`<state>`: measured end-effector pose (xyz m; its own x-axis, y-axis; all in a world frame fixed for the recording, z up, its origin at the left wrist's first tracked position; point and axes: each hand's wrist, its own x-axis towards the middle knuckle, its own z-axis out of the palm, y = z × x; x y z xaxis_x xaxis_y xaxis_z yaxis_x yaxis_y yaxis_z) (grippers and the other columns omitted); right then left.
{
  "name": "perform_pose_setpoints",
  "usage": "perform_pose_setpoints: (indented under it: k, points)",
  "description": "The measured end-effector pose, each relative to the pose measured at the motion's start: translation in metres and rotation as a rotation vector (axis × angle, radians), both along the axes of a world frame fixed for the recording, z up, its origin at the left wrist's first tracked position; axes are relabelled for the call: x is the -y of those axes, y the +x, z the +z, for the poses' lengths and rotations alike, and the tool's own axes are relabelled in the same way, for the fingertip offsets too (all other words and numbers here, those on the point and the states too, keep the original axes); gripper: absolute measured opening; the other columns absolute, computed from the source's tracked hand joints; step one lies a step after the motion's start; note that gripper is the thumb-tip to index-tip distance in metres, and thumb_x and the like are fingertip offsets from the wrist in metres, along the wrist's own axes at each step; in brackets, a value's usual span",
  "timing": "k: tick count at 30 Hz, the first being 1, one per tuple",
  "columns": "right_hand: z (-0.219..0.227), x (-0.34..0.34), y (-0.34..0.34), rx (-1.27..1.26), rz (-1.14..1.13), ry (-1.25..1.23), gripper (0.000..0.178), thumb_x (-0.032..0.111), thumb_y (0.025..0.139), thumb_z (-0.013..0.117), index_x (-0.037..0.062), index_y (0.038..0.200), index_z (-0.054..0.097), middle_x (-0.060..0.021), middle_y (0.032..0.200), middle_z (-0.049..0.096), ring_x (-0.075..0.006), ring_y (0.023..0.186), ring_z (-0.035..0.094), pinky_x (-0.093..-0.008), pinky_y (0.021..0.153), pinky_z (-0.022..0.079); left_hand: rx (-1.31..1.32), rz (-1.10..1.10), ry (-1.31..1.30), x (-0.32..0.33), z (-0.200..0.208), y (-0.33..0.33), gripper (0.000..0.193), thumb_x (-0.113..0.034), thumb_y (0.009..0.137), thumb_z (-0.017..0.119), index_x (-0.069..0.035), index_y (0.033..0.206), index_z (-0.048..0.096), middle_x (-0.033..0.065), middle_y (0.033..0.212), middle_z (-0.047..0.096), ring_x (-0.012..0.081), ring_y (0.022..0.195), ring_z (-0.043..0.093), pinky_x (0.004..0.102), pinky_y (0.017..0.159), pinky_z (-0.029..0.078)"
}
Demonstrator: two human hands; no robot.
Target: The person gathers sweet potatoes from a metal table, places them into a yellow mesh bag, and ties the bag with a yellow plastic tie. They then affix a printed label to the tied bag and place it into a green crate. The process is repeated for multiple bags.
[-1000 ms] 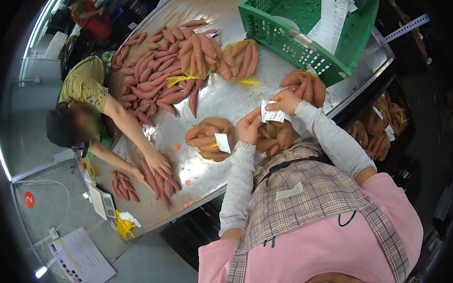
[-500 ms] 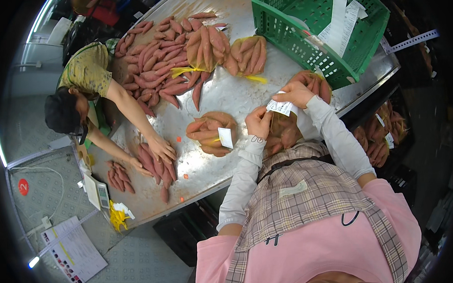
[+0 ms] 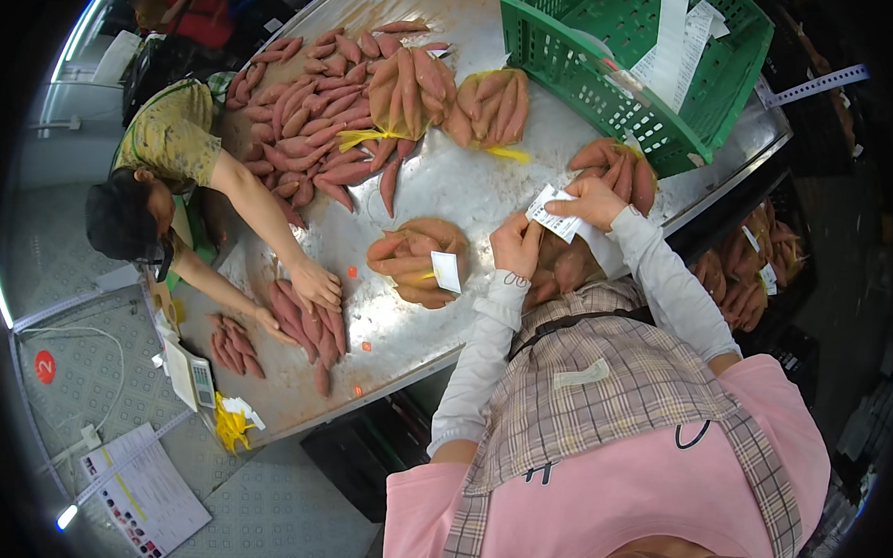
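Near the table's front edge, my right hand (image 3: 593,203) pinches a white printed label (image 3: 553,214). My left hand (image 3: 515,246) is closed at the label's near left edge; the exact hold of its fingertips is partly hidden. Just below my hands, against my apron, rests a net bag of sweet potatoes (image 3: 568,268). Another filled net bag (image 3: 629,177) lies beyond my right hand. To the left sits a net bag of sweet potatoes (image 3: 408,250) with a white label (image 3: 445,271) on it.
A green crate (image 3: 611,88) with paper strips stands at the far right. Loose sweet potatoes (image 3: 304,126) are heaped at the far left, beside more filled bags (image 3: 492,108). A co-worker's hands (image 3: 313,286) rest on sweet potatoes near a scale (image 3: 202,381).
My hands shift slightly, and the label between them tilts. The co-worker's hand on the sweet potatoes moves slightly left.
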<state>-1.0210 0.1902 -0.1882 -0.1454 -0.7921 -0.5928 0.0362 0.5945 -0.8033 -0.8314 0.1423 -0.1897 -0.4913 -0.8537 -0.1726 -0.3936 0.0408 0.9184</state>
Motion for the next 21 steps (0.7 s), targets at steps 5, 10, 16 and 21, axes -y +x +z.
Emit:
perform_pose_setpoints:
  k: [5, 10, 16, 21]
  points:
    - [0.007, -0.005, 0.009, 0.299, -0.126, -0.038, 0.032, 0.02, 0.082, 0.077, -0.0057, 0.1, 0.069, -0.009, 0.088, 0.072, -0.015, 0.073, 0.068, -0.0277, 0.064, 0.054, -0.105, -0.057, -0.241, 0.002, -0.003, 0.002, 0.015, -0.008, 0.085, 0.064, 0.001, 0.096, 0.069, 0.0146, 0.082, 0.067, 0.0254, 0.072, 0.064, 0.034, 0.065, 0.05]
    - [-0.005, -0.007, 0.003, 0.194, -0.024, -0.02, 0.029, 0.016, 0.083, 0.075, -0.0041, 0.102, 0.069, -0.0076, 0.092, 0.071, -0.0124, 0.079, 0.066, -0.0252, 0.07, 0.052, -0.232, -0.015, -0.089, 0.001, -0.021, 0.002, 0.02, -0.011, 0.087, 0.065, 0.003, 0.1, 0.07, 0.0079, 0.077, 0.066, 0.0154, 0.068, 0.065, 0.0298, 0.06, 0.049]
    - [-0.032, -0.008, 0.013, 0.024, 0.028, -0.068, 0.033, 0.024, 0.079, 0.078, -0.0008, 0.1, 0.071, -0.0044, 0.087, 0.071, -0.0107, 0.075, 0.064, -0.0255, 0.068, 0.051, -0.157, 0.053, 0.488, 0.029, -0.018, -0.006, 0.029, -0.018, 0.086, 0.067, 0.003, 0.105, 0.07, 0.0097, 0.082, 0.072, 0.015, 0.067, 0.063, 0.0308, 0.063, 0.049]
    - [-0.017, -0.016, 0.008, -0.238, 0.133, -0.141, 0.038, 0.026, 0.077, 0.08, -0.0005, 0.103, 0.07, -0.0054, 0.092, 0.07, -0.0125, 0.084, 0.063, -0.0278, 0.075, 0.049, 0.022, 0.03, -0.068, 0.032, -0.029, -0.017, 0.029, -0.026, 0.088, 0.068, 0.002, 0.089, 0.072, 0.0098, 0.073, 0.071, 0.0139, 0.063, 0.061, 0.0314, 0.063, 0.049]
